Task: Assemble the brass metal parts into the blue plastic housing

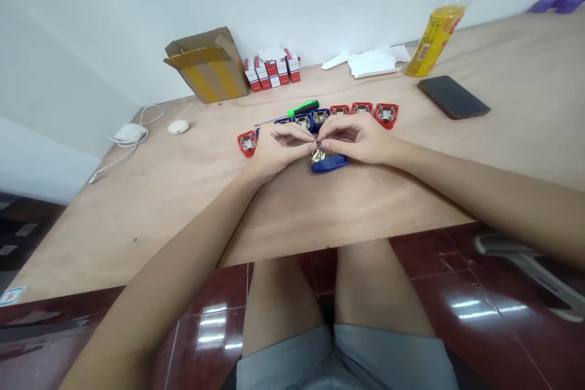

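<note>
Both my hands meet over the middle of the wooden table (150, 207). My left hand (277, 149) and my right hand (354, 137) pinch a small metal terminal piece (317, 153) between their fingertips. A blue plastic cover (331, 164) lies on the table just under it. Behind my hands runs a row of red and blue terminal clamps: a red one (247, 142) at the left, blue ones (320, 116) in the middle and red ones (386, 114) at the right. A green-handled screwdriver (301, 108) lies behind the row.
An open cardboard box (208, 64) and small red-and-white boxes (272, 70) stand by the wall. White papers (371, 62), a yellow bottle (435, 39) and a dark phone (453, 97) lie at the right. A white charger with cable (130, 133) and a white puck (178, 127) sit at the left.
</note>
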`<state>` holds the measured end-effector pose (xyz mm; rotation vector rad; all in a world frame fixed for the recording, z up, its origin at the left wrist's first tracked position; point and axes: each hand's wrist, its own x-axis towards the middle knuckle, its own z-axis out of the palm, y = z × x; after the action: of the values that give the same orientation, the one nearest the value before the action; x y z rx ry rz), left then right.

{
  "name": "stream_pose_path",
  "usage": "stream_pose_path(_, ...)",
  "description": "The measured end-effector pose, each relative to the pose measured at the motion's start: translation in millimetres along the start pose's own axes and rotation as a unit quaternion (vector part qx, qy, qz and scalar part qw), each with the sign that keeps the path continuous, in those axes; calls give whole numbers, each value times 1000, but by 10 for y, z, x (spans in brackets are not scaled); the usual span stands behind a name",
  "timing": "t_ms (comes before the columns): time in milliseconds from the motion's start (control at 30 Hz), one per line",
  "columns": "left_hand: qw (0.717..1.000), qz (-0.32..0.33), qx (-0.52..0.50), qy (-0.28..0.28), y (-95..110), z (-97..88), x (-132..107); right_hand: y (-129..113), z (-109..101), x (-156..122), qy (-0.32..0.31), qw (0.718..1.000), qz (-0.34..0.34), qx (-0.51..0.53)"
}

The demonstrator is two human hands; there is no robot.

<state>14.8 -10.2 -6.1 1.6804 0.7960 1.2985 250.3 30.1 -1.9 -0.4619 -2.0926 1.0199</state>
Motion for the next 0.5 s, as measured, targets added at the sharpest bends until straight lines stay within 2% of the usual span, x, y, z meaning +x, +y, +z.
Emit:
stream_pose_path(133,1000,5,5,-1,-7,7,-6,14,22,1,0,998,46,41)
stream_pose_path(367,1000,17,6,3,-24,19,0,-24,55,21,28,994,65,81)
stream_pose_path(500,1000,18,5,-1,-32,14,2,-46,68,35,24,987,86,132)
